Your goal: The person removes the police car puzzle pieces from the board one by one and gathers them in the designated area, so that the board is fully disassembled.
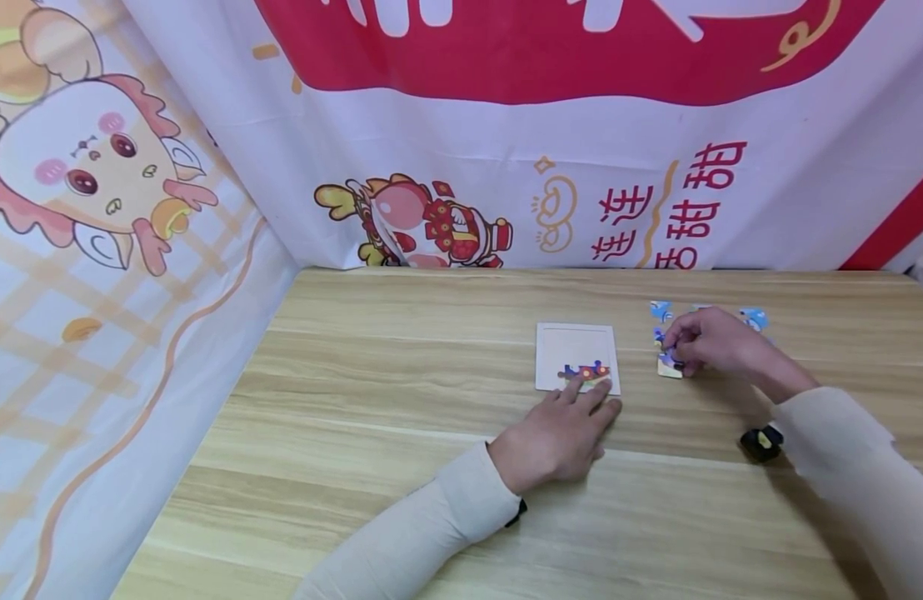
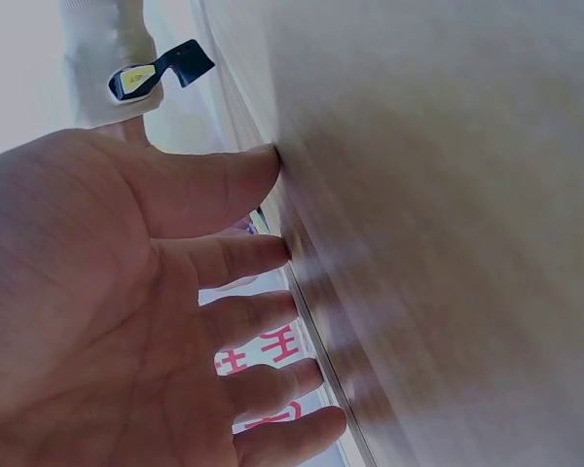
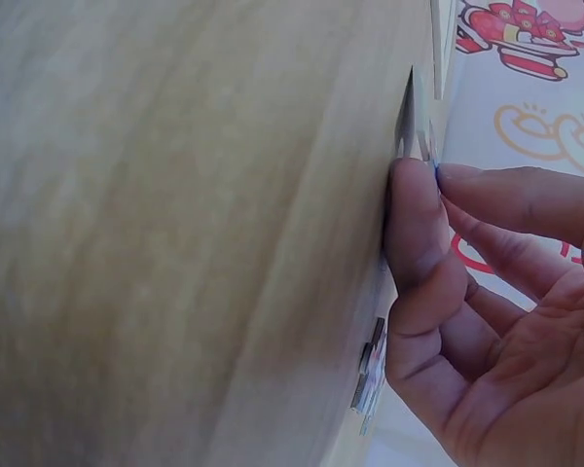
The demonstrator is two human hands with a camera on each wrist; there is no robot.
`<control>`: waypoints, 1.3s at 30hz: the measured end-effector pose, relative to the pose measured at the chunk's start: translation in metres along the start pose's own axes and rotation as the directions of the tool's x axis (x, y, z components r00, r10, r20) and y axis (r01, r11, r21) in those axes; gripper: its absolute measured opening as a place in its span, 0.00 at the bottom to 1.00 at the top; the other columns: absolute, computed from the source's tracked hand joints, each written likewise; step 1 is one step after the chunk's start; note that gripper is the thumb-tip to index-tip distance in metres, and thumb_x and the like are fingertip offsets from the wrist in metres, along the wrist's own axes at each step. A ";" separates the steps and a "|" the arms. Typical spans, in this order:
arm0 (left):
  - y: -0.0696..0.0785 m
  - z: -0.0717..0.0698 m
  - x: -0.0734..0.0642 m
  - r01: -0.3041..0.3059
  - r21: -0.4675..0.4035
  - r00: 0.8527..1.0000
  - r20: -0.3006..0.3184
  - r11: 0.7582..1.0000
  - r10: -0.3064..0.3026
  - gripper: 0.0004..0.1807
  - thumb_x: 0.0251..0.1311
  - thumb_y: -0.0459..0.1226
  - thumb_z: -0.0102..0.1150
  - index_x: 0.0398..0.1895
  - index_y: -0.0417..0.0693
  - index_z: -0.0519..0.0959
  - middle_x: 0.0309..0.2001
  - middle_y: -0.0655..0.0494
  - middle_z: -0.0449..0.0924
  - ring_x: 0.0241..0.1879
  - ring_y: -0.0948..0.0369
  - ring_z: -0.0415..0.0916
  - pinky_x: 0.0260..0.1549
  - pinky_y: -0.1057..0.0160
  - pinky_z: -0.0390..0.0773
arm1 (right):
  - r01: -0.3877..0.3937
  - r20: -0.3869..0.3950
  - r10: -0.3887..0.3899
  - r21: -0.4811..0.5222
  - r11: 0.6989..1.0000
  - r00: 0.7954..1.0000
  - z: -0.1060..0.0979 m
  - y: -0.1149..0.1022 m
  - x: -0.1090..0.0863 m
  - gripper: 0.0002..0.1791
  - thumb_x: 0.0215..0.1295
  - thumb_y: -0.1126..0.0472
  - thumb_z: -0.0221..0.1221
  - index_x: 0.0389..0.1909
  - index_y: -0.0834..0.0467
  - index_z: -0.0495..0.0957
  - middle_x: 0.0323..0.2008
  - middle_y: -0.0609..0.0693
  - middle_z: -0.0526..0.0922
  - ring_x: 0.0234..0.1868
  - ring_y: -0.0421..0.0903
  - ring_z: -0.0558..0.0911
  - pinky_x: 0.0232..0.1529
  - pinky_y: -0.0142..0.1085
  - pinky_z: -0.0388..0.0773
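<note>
My right hand point(image 1: 715, 337) pinches a puzzle piece point(image 1: 668, 367) between thumb and finger, tilted up off the table, its thin edge visible in the right wrist view point(image 3: 417, 112). My left hand point(image 1: 559, 433) lies with its fingers spread at the near edge of a square white puzzle tray point(image 1: 540, 358). Its fingertips touch the tray's near rim and the joined colourful pieces point(image 1: 589, 372) along the tray's near side. Those fingers partly cover the pieces. In the left wrist view, the left palm point(image 2: 88, 282) shows nothing held.
Several loose blue puzzle pieces point(image 1: 754, 317) lie around and partly behind the right hand. A printed cloth point(image 1: 446, 142) hangs behind the far edge of the wooden table point(image 1: 401, 358). Another patterned cloth point(image 1: 94, 333) borders the left side. Black straps point(image 1: 761, 444) show at the wrists.
</note>
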State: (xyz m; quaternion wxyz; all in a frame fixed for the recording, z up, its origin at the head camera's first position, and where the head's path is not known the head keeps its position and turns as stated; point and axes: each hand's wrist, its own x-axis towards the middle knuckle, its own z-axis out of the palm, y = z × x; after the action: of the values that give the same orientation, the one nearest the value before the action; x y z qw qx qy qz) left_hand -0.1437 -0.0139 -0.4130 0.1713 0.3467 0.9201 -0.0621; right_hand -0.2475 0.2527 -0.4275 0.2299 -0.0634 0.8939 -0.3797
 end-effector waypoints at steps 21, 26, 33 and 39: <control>0.000 0.001 0.001 -0.004 -0.023 1.000 0.006 1.000 0.004 0.36 0.78 0.51 0.50 0.85 0.62 0.54 0.86 0.61 0.47 0.84 0.52 0.48 0.78 0.55 0.63 | -0.038 -0.009 0.037 -0.081 0.996 0.999 0.001 0.001 0.001 0.06 0.72 0.71 0.57 0.44 0.67 0.81 0.39 0.57 0.83 0.33 0.47 0.81 0.33 0.37 0.82; -0.001 0.001 0.000 -0.004 -0.022 1.000 0.007 1.000 0.005 0.36 0.78 0.51 0.51 0.85 0.62 0.54 0.86 0.61 0.47 0.84 0.52 0.48 0.78 0.55 0.63 | -0.025 -0.011 0.023 -0.117 0.993 1.000 0.003 0.001 0.001 0.04 0.73 0.69 0.59 0.43 0.65 0.81 0.34 0.54 0.81 0.31 0.47 0.80 0.31 0.36 0.78; -0.001 0.001 0.000 -0.006 -0.010 1.000 0.008 1.000 0.006 0.36 0.78 0.51 0.51 0.85 0.61 0.54 0.86 0.61 0.47 0.84 0.52 0.48 0.78 0.55 0.63 | -0.024 -0.005 0.023 -0.134 0.991 1.000 0.003 0.001 0.003 0.03 0.73 0.70 0.59 0.42 0.65 0.80 0.35 0.55 0.80 0.31 0.47 0.79 0.30 0.36 0.77; -0.001 0.000 0.000 -0.004 -0.013 1.000 0.016 1.000 0.005 0.36 0.78 0.51 0.51 0.85 0.61 0.54 0.86 0.61 0.46 0.85 0.53 0.47 0.78 0.56 0.62 | -0.026 -0.002 0.025 -0.142 0.990 1.000 0.003 0.001 0.002 0.03 0.73 0.70 0.59 0.42 0.64 0.80 0.34 0.55 0.79 0.31 0.47 0.79 0.31 0.36 0.77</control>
State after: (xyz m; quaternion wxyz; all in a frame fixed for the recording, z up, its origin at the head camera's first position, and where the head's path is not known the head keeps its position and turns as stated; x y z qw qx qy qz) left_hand -0.1444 -0.0142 -0.4133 0.1812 0.3471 0.9183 -0.0583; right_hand -0.2479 0.2504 -0.4306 0.2294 -0.0680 0.9194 -0.3123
